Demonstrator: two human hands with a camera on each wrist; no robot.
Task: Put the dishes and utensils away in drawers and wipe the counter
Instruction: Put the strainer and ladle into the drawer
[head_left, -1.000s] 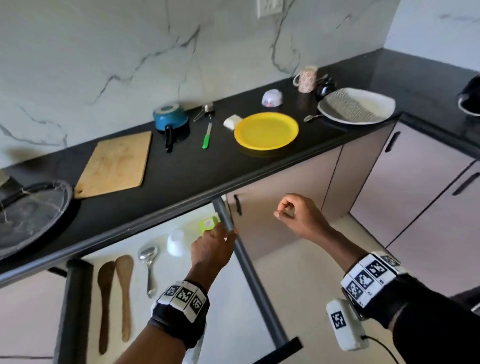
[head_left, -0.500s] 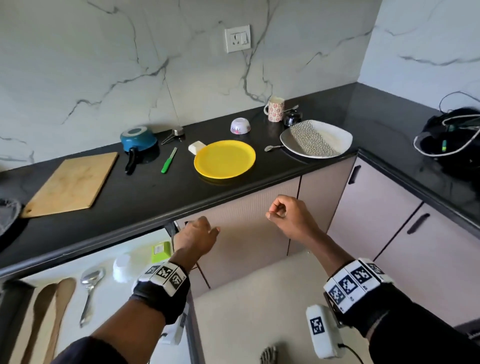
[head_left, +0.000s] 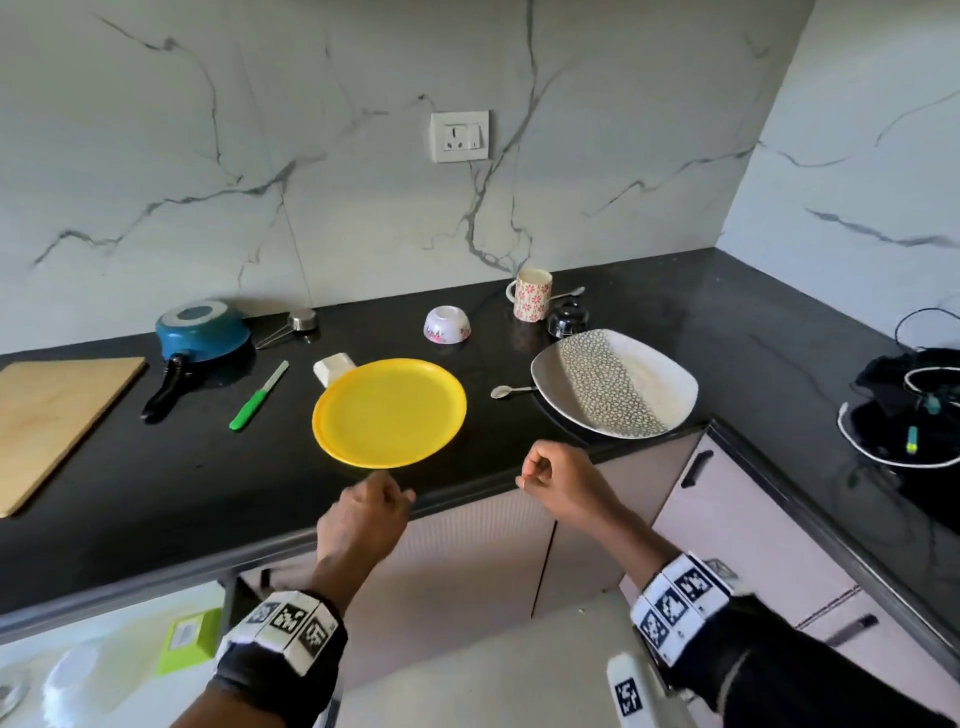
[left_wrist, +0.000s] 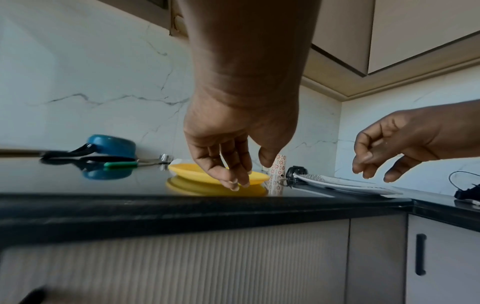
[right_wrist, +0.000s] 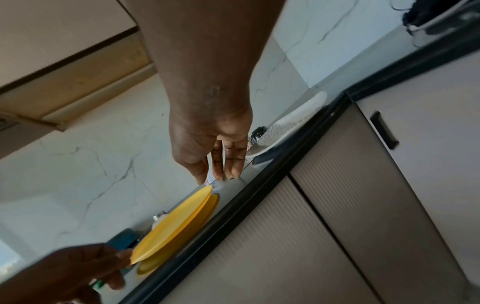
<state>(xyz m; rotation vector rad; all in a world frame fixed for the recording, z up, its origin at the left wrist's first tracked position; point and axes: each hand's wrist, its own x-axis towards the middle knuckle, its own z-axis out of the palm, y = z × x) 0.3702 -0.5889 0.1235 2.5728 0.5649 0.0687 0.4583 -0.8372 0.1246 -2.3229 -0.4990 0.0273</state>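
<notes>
Empty and loosely curled, both the left hand (head_left: 363, 522) and the right hand (head_left: 563, 480) hovered just before the yellow plate (head_left: 388, 410) lying near the counter (head_left: 156, 483) edge; grasping its rim seemed next.

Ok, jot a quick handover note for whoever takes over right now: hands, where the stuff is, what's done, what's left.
Left hand: empty, fingers relaxed, at the yellow plate's near rim.
Right hand: empty, loosely curled at the counter edge.
On the counter: patterned plate, mug, small bowl, green-handled knife, blue pan, cutting board.
Done: none of these stowed.
Left: stow everything, wipe.
</notes>
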